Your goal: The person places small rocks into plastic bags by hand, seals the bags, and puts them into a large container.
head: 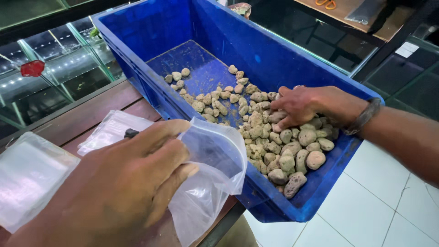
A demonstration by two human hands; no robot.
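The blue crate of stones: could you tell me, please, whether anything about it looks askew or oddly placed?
Yes. The blue crate sits tilted, its near corner jutting past the table edge over the tiled floor. The stones have piled at that low end, where the right hand rests; the left hand holds a clear bag.

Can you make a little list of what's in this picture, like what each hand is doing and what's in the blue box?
left hand: holds an open clear bag
right hand: reaches into the stones
box: blue plastic, tilted, stones piled at its low end
table: wooden, more clear bags lying flat
floor: white tiles
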